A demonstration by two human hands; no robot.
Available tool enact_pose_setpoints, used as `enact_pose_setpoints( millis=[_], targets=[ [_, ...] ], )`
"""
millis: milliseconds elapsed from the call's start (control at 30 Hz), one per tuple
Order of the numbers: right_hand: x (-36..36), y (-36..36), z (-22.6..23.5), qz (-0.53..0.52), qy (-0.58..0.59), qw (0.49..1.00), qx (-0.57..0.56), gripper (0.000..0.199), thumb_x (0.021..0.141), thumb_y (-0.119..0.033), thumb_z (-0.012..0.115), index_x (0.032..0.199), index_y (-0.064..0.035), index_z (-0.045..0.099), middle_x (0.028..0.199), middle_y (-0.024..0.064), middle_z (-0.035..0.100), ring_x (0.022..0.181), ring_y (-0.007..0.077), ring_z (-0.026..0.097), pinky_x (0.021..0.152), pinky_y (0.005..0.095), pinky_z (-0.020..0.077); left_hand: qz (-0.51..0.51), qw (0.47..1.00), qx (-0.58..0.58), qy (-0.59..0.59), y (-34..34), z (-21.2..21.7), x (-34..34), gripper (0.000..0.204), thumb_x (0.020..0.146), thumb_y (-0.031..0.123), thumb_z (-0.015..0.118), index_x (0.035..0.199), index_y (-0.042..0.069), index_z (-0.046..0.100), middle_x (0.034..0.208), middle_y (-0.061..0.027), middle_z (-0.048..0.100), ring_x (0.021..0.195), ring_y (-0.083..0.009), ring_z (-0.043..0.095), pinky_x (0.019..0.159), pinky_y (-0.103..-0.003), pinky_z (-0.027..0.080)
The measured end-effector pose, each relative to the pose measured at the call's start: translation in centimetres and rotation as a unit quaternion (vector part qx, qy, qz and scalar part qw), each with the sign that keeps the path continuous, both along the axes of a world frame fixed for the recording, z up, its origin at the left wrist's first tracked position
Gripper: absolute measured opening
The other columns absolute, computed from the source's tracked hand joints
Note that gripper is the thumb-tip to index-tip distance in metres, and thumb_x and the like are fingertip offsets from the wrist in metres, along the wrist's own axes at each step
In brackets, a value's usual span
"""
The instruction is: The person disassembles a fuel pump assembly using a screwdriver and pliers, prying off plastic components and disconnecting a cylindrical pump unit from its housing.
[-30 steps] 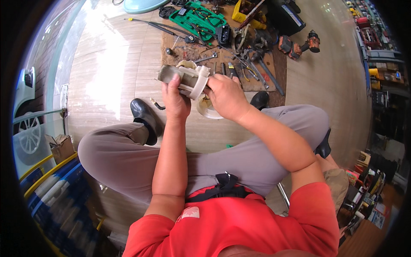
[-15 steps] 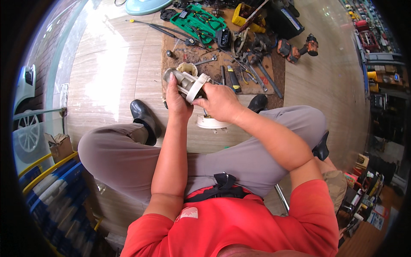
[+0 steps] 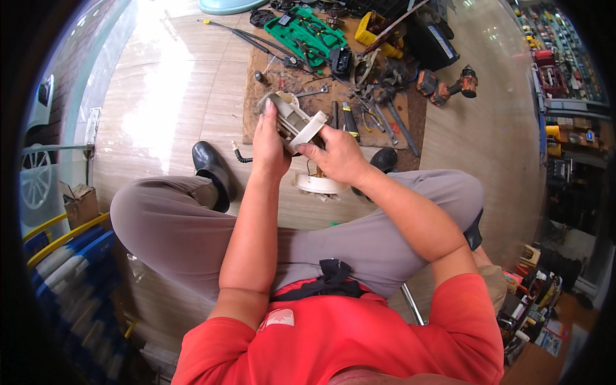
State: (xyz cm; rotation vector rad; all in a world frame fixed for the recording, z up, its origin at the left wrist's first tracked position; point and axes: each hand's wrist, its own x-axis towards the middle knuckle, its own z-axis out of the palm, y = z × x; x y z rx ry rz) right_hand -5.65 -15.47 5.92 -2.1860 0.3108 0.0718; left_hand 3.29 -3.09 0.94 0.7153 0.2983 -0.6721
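Both hands hold a off-white plastic fuel pump module (image 3: pixel 292 122) with a wide white ring at its right end. My left hand (image 3: pixel 272 144) is wrapped round the grey-tipped body, its thumb lying along the upper side. At the ring, my right hand (image 3: pixel 340 154) is closed with thumb and fingers on the rim. Below the hands, between my legs, there is a round white flange (image 3: pixel 319 184) with a thin wire and small fittings; whether it joins the held module is hidden. A cream round cup (image 3: pixel 287 98) shows partly behind the module.
A stained cardboard sheet (image 3: pixel 256 119) carries a green tool case (image 3: pixel 305 37), a yellow-black utility knife (image 3: pixel 350 120), a hammer (image 3: pixel 401 122) and several wrenches. Right of it lie orange-black power drills (image 3: pixel 433 86) and a black battery (image 3: pixel 430 42). A black hose (image 3: pixel 240 156) lies near my left shoe.
The module has turned slightly in my hands and its ring end sits a little farther right. The black hose near my left shoe shows more fully. The view has shifted slightly.
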Motion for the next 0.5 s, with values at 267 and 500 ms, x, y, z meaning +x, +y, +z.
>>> enact_pose_setpoints(
  millis=[267,500],
  targets=[
    [-0.1,-2.1,1.1,-0.026,-0.064,0.996,0.062,0.055,0.083,-0.054,0.071,0.101,-0.0023,0.069,0.077,0.0153,0.069,0.070,0.0264,0.067,0.065,0.0362,0.0504,-0.064,0.996,0.025,-0.051,1.4,3.2,0.3,0.045,0.102,0.033,0.051,0.133,0.000,0.048,0.122,-0.0167,0.059,0.103,-0.0270,0.063,0.084,-0.038,0.054],
    [-0.4,-2.4,2.1,-0.024,-0.086,0.996,-0.022,0.055,0.078,-0.057,0.074,0.097,-0.0053,0.070,0.071,0.0141,0.067,0.065,0.0313,0.067,0.060,0.0380,0.0500,-0.099,0.931,0.193,-0.295,1.8,4.9,-0.2,0.096,0.083,-0.002,0.068,0.155,0.003,0.005,0.135,-0.0247,0.052,0.120,-0.0284,0.057,0.092,-0.036,0.054]
  ],
)
